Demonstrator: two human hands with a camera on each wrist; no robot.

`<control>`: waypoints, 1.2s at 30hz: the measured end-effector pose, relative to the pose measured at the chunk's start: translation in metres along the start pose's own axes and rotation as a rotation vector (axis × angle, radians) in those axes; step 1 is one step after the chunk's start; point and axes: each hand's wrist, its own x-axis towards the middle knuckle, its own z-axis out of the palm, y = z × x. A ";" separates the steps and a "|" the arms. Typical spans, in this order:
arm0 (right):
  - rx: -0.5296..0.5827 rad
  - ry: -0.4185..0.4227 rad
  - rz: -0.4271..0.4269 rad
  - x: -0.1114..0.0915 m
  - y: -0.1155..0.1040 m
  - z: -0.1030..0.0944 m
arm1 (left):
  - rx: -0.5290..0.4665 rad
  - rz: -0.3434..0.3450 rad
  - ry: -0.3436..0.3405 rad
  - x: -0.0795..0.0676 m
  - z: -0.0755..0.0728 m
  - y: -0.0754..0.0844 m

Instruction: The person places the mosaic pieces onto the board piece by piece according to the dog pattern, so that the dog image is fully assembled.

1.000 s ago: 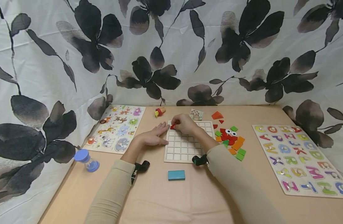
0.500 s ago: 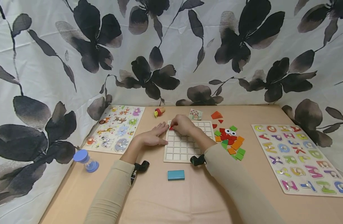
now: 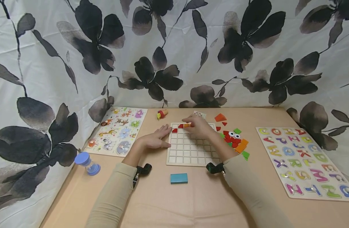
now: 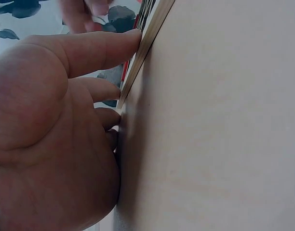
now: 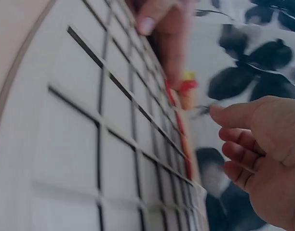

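A white grid board (image 3: 178,155) lies in front of me. My left hand (image 3: 155,139) rests at its left edge; the left wrist view shows thumb and fingertips touching the wooden side (image 4: 150,41). My right hand (image 3: 199,126) is over the far right part of the grid, its fingers loosely curled with nothing held in the right wrist view. Red pieces (image 3: 174,130) and an orange piece (image 3: 187,125) sit in the far left cells. In the right wrist view, a red piece (image 5: 188,168) lies in the far row, below the right hand's fingers.
Loose red, green and orange pieces (image 3: 241,146) lie right of the board with two googly eyes (image 3: 234,135). A picture card (image 3: 200,114) is behind it, near a small toy (image 3: 162,114). Around are a teal block (image 3: 179,178), hourglass (image 3: 89,163), animal board (image 3: 117,131) and letter board (image 3: 305,161).
My right hand has moved right, away from the board's far left corner, uncovering the red and orange pieces there. The left hand stays in place.
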 end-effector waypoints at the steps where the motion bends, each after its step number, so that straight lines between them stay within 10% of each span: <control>1: 0.014 0.015 0.007 -0.008 0.003 -0.009 | 0.000 0.000 0.001 0.000 0.000 0.000; 14: 0.117 0.111 0.228 -0.083 0.069 -0.083 | -0.003 0.004 0.000 -0.001 -0.001 0.002; 25: 0.042 -0.066 0.441 -0.102 0.113 -0.087 | 0.008 0.012 -0.001 0.000 -0.001 0.002; 36: 0.104 0.042 0.394 -0.101 0.117 -0.085 | 0.010 0.006 0.005 0.000 0.000 0.001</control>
